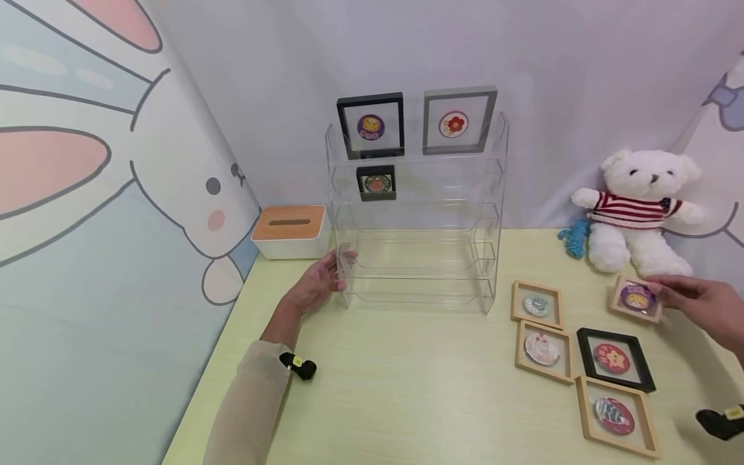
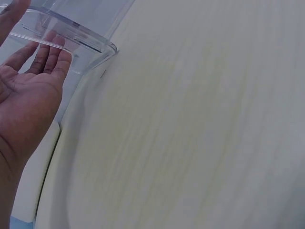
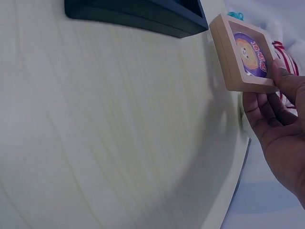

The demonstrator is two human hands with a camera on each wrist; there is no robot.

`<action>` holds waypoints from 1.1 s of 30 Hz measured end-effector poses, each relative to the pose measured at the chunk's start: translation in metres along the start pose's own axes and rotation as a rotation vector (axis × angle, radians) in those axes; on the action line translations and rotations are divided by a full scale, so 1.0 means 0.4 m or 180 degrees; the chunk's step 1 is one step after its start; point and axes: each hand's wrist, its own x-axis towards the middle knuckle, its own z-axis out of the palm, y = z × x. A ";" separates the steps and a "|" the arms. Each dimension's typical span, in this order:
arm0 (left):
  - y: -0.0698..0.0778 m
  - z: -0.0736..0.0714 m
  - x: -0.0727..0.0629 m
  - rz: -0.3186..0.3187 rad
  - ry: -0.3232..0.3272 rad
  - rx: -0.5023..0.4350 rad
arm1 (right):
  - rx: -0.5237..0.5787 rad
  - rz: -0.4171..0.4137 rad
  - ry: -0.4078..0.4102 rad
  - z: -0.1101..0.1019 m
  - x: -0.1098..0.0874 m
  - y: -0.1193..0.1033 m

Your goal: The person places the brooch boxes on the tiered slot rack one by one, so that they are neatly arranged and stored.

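Observation:
A clear acrylic tiered rack (image 1: 415, 287) stands in the middle of the table. My left hand (image 1: 316, 284) holds its left side low down, thumb in front and fingers reaching behind; in the left wrist view the fingers (image 2: 50, 59) show through the clear plastic. At the far right, my right hand (image 1: 700, 303) pinches a small light-wood frame (image 1: 636, 299) by its edge, thumb on the front, fingers beneath. A purple badge (image 3: 251, 55) with a yellow animal sits inside it. On the rack stand a black frame (image 1: 371, 155), a grey frame (image 1: 456, 149) and a small black frame (image 1: 376, 196).
Several framed badges lie on the table at right, among them a black frame (image 1: 645, 371) and a wooden frame (image 1: 619, 445). Behind them sit a white teddy bear (image 1: 630, 213) and a blue item (image 1: 575, 239). A tissue box (image 1: 290, 242) stands left of the rack.

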 end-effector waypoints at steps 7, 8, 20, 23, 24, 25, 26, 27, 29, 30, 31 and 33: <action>0.003 0.003 0.000 -0.0059 0.0012 0.0049 | 0.0229 -0.0237 0.0068 -0.005 -0.003 -0.069; 0.003 0.003 -0.001 -0.0052 0.0009 0.0052 | 0.0249 -0.0260 0.0080 -0.005 -0.003 -0.083; 0.001 0.005 -0.012 0.0025 -0.0054 0.0024 | 0.0200 -0.0746 0.0403 -0.003 0.008 -0.240; 0.002 0.006 -0.011 0.0024 -0.0054 0.0014 | 0.0222 -0.0827 0.0458 -0.006 0.009 -0.276; 0.002 0.007 -0.010 0.0021 -0.0052 0.0008 | 0.0236 -0.0855 0.0486 -0.007 0.009 -0.288; 0.002 0.007 -0.009 0.0022 -0.0054 0.0012 | 0.0271 -0.0891 0.0518 -0.009 0.009 -0.300; 0.001 0.007 -0.008 0.0021 -0.0057 0.0008 | 0.0295 -0.0928 0.0549 -0.010 0.009 -0.313; 0.001 0.007 -0.008 0.0022 -0.0059 0.0003 | 0.0293 -0.0955 0.0583 -0.012 0.009 -0.326; 0.001 0.006 -0.006 0.0024 -0.0064 -0.0011 | 0.0351 -0.1020 0.0629 -0.019 0.010 -0.353; 0.001 0.006 -0.006 0.0027 -0.0066 -0.0011 | 0.0371 -0.1060 0.0669 -0.023 0.011 -0.366; 0.001 0.006 -0.005 0.0030 -0.0068 -0.0006 | 0.0404 -0.1091 0.0686 -0.026 0.012 -0.381; 0.001 0.006 -0.004 0.0027 -0.0070 0.0000 | 0.0411 -0.1129 0.0718 -0.034 0.013 -0.410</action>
